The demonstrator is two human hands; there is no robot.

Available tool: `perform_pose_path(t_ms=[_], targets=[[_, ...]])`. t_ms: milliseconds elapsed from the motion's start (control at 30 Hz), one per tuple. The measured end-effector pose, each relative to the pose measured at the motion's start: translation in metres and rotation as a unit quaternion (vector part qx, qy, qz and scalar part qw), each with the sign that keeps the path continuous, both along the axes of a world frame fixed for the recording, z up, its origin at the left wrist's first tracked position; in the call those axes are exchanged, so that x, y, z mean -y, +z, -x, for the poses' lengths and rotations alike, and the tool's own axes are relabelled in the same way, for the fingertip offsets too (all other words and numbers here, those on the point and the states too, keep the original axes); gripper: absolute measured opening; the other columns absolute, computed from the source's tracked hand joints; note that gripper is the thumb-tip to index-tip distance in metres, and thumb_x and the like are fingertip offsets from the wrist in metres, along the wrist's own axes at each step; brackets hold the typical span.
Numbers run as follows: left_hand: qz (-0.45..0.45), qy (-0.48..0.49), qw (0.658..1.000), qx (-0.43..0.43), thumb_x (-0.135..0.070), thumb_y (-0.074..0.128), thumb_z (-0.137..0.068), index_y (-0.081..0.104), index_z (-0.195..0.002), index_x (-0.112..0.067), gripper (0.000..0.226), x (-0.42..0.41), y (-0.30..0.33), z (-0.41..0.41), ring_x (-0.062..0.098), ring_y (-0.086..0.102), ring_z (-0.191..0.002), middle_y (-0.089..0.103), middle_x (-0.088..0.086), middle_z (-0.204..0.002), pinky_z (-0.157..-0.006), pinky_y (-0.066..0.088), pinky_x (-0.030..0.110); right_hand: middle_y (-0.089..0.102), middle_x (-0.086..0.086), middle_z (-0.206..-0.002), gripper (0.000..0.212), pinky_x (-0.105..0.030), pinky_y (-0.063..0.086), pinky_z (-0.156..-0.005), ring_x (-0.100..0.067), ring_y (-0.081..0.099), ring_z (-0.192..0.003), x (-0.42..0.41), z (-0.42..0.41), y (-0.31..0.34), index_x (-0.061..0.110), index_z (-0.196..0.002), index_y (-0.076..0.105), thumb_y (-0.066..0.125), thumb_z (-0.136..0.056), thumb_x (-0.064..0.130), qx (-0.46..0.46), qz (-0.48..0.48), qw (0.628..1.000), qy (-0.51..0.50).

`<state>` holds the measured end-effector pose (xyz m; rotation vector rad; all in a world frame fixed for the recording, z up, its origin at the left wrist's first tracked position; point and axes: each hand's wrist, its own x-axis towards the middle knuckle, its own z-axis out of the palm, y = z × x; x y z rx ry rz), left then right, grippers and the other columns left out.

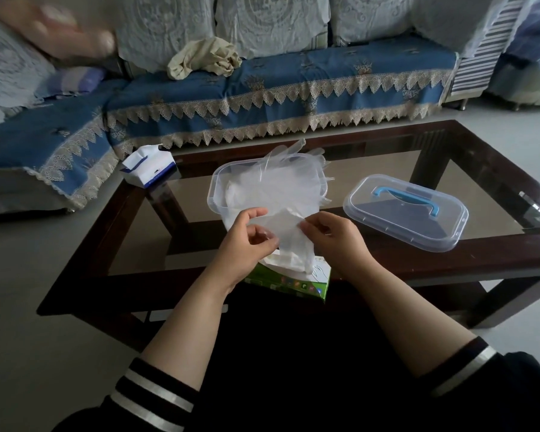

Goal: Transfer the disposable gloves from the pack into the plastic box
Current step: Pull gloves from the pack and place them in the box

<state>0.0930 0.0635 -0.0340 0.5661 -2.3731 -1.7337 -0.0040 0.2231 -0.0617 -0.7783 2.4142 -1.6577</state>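
Together, our left grip (250, 236) and right grip (331, 233) pinch one clear glove (289, 241) above the green pack (296, 283) at the bench (449, 260) edge. Beyond, the plastic box (222, 185) brims with gloves; its blue-handled lid (405, 213) lies right, a tissue pack (148, 165) left.

Gloves (289, 194): thin clear plastic film, crinkly, semi-glossy. Plastic box (214, 194) & lid (405, 213): smooth translucent plastic, blue glossy handle. Pack (293, 283): green printed cardboard. Desk (387, 257): dark glossy wood frame w/ smoked glass top. Sofa (293, 79): blue cloth, lace trim.
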Motion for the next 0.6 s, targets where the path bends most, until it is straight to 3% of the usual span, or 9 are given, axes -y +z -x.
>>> perform_pose_path(t_ms=[200, 267, 367, 467, 600], targets=[[0.011, -0.031, 0.999, 0.015, -0.012, 0.068, -0.089, 0.048, -0.117, -0.030, 0.039, 0.010, -0.001, -0.004, 0.019, 0.061, -0.092, 0.058, 0.005, -0.092, -0.098, 0.051, 0.041, 0.063, 0.010, -0.069, 0.019, -0.045, 0.054, -0.075, -0.012, 0.056, -0.066, 0.003, -0.002, 0.001, 0.029, -0.072, 0.062, 0.061, -0.092, 0.027, 0.017, 0.020, 1.000, -0.001], [-0.009, -0.028, 1.000, -0.004, -0.028, 0.068, -0.088, 0.047, -0.112, -0.023, 0.033, 0.008, 0.001, -0.004, 0.020, 0.065, -0.096, 0.066, 0.003, -0.096, -0.094, 0.053, 0.038, 0.064, 0.009, -0.069, 0.016, -0.042, 0.055, -0.075, -0.011, 0.058, -0.067, 0.002, -0.001, 0.002, 0.027, -0.074, 0.064, 0.065, -0.090, 0.025, 0.019, 0.032, 0.999, -0.002], [-0.044, -0.027, 0.999, -0.014, -0.060, 0.043, -0.081, 0.045, -0.113, -0.015, 0.056, 0.001, 0.009, -0.004, 0.019, 0.070, -0.097, 0.074, 0.003, -0.100, -0.088, 0.054, 0.032, 0.067, 0.008, -0.073, 0.009, -0.040, 0.055, -0.077, -0.012, 0.062, -0.071, 0.000, -0.002, 0.002, 0.021, -0.080, 0.069, 0.067, -0.089, 0.024, 0.020, 0.041, 0.999, 0.013], [-0.070, -0.021, 0.997, 0.000, -0.074, 0.018, -0.074, 0.044, -0.121, -0.016, 0.079, 0.001, 0.016, -0.002, 0.018, 0.070, -0.097, 0.075, 0.006, -0.099, -0.092, 0.051, 0.033, 0.068, 0.006, -0.081, 0.009, -0.031, 0.053, -0.077, -0.012, 0.063, -0.078, 0.000, -0.005, 0.003, 0.027, -0.079, 0.069, 0.068, -0.088, 0.025, 0.004, 0.023, 0.998, 0.051], [0.058, 0.006, 0.998, 0.020, -0.071, 0.018, -0.075, 0.048, -0.123, -0.013, 0.082, 0.009, 0.027, 0.005, 0.014, 0.067, -0.092, 0.069, 0.004, -0.099, -0.090, 0.052, 0.032, 0.066, 0.008, -0.087, 0.008, -0.024, 0.049, -0.076, -0.006, 0.061, -0.078, 0.000, -0.008, -0.001, 0.021, -0.086, 0.075, 0.069, -0.086, 0.026, -0.034, -0.018, 0.996, 0.086]])
